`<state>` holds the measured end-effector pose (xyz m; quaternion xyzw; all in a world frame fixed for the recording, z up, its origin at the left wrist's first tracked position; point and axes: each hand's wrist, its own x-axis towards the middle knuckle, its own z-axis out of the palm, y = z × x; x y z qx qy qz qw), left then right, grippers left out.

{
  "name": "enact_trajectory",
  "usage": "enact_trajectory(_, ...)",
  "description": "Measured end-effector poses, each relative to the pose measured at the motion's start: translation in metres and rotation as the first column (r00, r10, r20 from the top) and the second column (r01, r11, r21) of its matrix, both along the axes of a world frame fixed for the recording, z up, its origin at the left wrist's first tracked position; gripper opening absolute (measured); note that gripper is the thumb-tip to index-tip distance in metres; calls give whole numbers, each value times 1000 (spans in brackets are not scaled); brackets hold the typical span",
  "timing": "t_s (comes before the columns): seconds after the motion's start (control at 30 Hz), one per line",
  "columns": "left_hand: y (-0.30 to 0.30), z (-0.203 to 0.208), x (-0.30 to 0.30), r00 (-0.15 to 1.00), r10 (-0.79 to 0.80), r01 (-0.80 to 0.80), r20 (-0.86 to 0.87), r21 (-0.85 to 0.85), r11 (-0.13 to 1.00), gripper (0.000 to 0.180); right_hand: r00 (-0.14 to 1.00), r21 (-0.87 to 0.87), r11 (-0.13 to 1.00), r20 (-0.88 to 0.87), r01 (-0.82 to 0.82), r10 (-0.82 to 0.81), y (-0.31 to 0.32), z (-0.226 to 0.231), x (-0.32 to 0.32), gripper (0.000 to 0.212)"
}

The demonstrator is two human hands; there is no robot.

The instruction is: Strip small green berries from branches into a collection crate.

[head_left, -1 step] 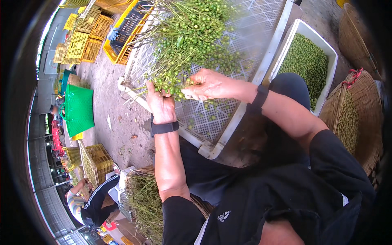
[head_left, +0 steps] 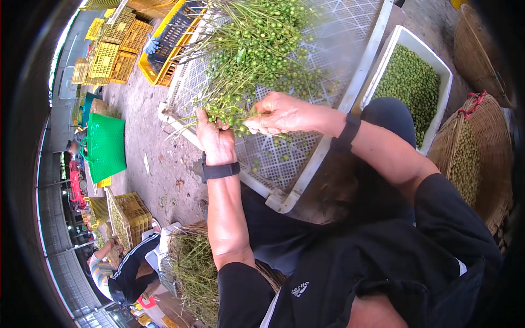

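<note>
Over the mesh tray (head_left: 307, 180), my left hand (head_left: 215, 138) grips, right hand (head_left: 280, 112) pinches a berry sprig (head_left: 231, 116); clusters (head_left: 262, 52) remain there; loose berries (head_left: 406, 82) fill a box (head_left: 444, 93) beside the tray.

Small white logo (head_left: 298, 290) on the left chest of your black shirt (head_left: 350, 268), slanted bars with a short line of white lettering (head_left: 302, 286) just beside them, the print tiny and tilted as you look down at it
</note>
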<state>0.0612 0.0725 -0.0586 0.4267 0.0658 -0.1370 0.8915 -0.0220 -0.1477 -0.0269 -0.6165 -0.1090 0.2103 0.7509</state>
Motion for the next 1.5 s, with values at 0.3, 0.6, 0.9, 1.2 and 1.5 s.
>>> enact_trajectory(0.3,-38,17,-9,975,210,-197,-70,163,967,35,984,130,983,-139,128,-109,-4,-6,-3,22)
enact_trajectory(0.6,-27,18,-8,983,157,-155,-99,23,988,34,915,116,921,-212,372,-343,-1,-4,1,16)
enact_trajectory(0.9,-23,30,-9,952,288,-288,-103,21,958,34,899,383,846,-376,371,-224,-29,3,10,21)
enact_trajectory(1.2,-47,24,-19,951,285,-266,-120,151,952,38,965,153,986,-262,63,-22,6,7,1,21)
enact_trajectory(1.5,-38,31,-16,946,221,-229,-239,-8,973,34,977,183,978,-204,100,-62,-6,-3,4,22)
